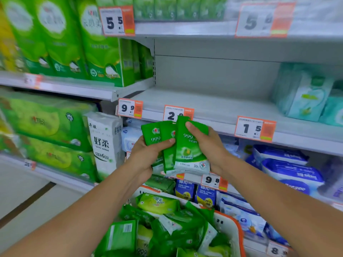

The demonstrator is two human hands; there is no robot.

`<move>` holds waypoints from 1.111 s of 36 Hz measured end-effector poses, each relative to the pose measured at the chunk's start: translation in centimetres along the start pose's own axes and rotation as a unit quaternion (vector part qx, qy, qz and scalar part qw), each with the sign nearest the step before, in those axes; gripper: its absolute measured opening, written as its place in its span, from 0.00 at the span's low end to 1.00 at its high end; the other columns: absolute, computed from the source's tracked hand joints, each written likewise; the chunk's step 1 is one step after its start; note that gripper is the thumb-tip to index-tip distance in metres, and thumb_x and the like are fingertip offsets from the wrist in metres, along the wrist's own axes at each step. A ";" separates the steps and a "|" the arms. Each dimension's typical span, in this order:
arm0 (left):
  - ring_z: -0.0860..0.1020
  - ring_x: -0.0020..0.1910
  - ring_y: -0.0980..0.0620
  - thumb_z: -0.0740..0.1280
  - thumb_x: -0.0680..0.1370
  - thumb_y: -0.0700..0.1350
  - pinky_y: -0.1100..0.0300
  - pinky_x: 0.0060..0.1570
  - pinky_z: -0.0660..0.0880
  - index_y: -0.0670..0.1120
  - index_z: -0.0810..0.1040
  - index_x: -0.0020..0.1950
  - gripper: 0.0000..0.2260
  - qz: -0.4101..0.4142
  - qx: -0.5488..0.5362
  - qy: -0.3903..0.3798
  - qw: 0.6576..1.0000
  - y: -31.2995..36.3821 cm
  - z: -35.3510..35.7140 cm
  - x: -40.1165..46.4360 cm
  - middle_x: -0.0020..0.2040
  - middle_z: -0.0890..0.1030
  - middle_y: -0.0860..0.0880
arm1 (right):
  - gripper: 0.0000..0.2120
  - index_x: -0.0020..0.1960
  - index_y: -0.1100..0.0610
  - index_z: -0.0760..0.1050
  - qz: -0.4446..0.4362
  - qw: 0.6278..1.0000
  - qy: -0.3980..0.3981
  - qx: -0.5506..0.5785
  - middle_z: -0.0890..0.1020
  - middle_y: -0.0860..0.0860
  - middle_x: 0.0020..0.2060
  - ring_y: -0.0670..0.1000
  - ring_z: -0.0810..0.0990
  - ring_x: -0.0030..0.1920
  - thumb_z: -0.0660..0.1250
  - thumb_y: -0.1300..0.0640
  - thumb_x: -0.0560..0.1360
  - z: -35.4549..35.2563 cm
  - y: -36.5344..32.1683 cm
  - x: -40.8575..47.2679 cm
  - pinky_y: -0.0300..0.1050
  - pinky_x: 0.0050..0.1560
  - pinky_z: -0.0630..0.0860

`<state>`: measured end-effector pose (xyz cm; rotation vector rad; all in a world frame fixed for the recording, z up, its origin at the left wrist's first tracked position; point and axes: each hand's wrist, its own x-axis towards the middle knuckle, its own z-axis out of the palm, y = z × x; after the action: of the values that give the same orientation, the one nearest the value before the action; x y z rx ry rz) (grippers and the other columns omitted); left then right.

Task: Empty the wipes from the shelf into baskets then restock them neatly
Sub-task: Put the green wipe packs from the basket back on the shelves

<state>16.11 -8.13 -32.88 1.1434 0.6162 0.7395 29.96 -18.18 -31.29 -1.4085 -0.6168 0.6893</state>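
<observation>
Wipes (182,145) fanned in both your closed hands, left (148,154) and right (206,143): square their edges before setting them upright on the bare shelf (213,106).

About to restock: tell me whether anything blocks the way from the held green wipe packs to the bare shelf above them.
Nothing visible does. The green wipe packs, held by the left hand and right hand, sit just below the bare shelf; only price tags line its front edge.
</observation>
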 end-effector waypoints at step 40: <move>0.78 0.48 0.41 0.46 0.83 0.56 0.54 0.44 0.70 0.47 0.80 0.47 0.26 0.328 0.720 0.052 0.609 7.4 -4.0 18.2 0.47 0.82 0.44 | 0.34 0.62 0.61 0.73 -0.105 0.986 0.043 -0.122 0.84 0.57 0.54 0.54 0.86 0.47 0.83 0.64 0.59 6.4 -8.1 29.1 0.53 0.46 0.84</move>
<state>22.84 10.15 -28.18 2.9882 0.9111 0.8817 45.06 7.53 -23.27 -1.5624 -0.7884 0.3941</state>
